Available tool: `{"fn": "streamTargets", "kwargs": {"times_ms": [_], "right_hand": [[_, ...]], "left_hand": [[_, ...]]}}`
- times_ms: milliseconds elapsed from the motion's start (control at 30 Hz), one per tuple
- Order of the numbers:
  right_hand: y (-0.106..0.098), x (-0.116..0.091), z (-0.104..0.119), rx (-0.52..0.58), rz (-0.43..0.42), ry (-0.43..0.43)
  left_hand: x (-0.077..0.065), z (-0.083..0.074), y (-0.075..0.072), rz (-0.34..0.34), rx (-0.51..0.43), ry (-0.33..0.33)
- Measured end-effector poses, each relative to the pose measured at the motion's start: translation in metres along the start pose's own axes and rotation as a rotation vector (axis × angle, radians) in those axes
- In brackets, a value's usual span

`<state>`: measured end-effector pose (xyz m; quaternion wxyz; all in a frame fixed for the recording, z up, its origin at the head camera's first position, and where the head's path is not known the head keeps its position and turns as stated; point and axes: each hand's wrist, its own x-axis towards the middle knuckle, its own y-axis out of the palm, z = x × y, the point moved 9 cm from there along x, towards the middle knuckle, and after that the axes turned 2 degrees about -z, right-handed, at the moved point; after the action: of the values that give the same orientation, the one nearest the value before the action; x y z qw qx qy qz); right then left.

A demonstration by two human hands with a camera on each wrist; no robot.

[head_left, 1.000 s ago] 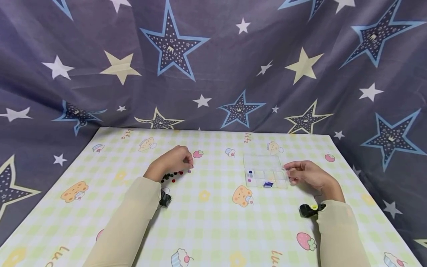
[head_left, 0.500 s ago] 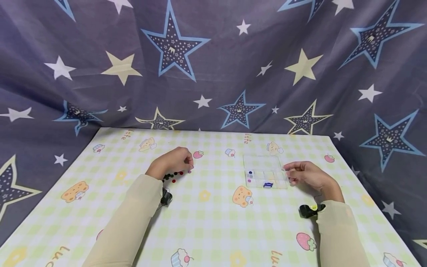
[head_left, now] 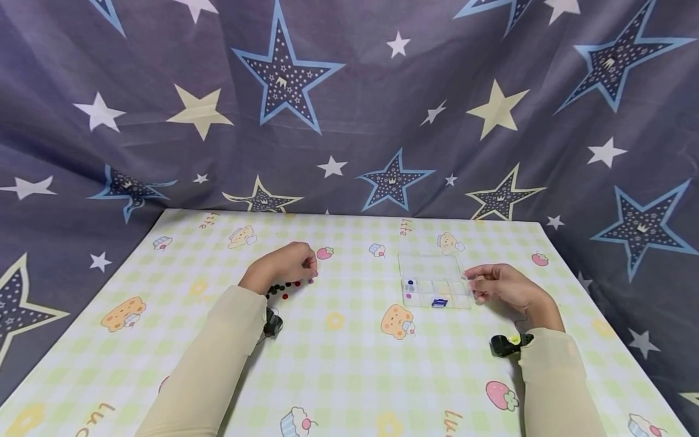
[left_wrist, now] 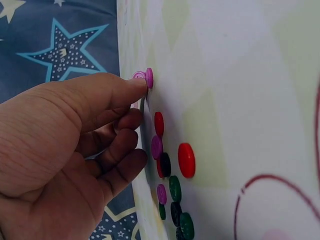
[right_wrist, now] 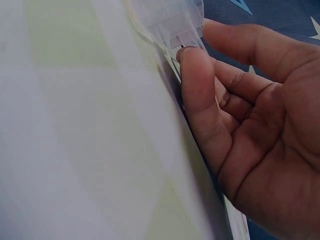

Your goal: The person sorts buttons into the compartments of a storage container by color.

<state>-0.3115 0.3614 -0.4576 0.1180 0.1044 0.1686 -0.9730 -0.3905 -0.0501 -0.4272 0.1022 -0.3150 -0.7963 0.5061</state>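
Note:
My left hand point(head_left: 284, 262) pinches a small pink button point(left_wrist: 139, 75) between thumb and fingertips, just above the table. Close beside it another pink button point(left_wrist: 149, 78) stands out from the thumb tip. Under and behind this hand lie red, purple, green and black buttons, among them a red button point(left_wrist: 186, 160) and a green button point(left_wrist: 175, 189). On the right, my right hand point(head_left: 505, 287) holds the side of a clear plastic compartment box point(head_left: 437, 292) with thumb and forefinger. The box's lid point(head_left: 428, 265) is raised. Dark blue and pink buttons sit in its left compartments.
A checked cloth with printed bears and cupcakes covers the table point(head_left: 338, 364). A blue label or clasp point(head_left: 439, 302) marks the box's front edge. Behind the table hangs a dark curtain point(head_left: 349, 133) with stars.
Almost nothing differs. Both hands keep their places, the left at the buttons and the right at the box; the head view has shifted very slightly.

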Motion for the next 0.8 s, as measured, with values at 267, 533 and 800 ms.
{"fn": "streamTargets", "kwargs": {"times_ms": [267, 533, 800], "right_hand": [[-0.001, 0.000, -0.002, -0.010, 0.000, -0.002], [-0.002, 0.001, -0.005, 0.009, -0.010, 0.016], [-0.003, 0.002, -0.003, 0.004, -0.001, 0.010]], "left_hand": [[-0.001, -0.004, 0.000, 0.002, 0.007, 0.036], [0.000, -0.007, -0.002, -0.011, 0.002, 0.076], [0.001, -0.020, -0.006, -0.056, -0.029, 0.121]]}}
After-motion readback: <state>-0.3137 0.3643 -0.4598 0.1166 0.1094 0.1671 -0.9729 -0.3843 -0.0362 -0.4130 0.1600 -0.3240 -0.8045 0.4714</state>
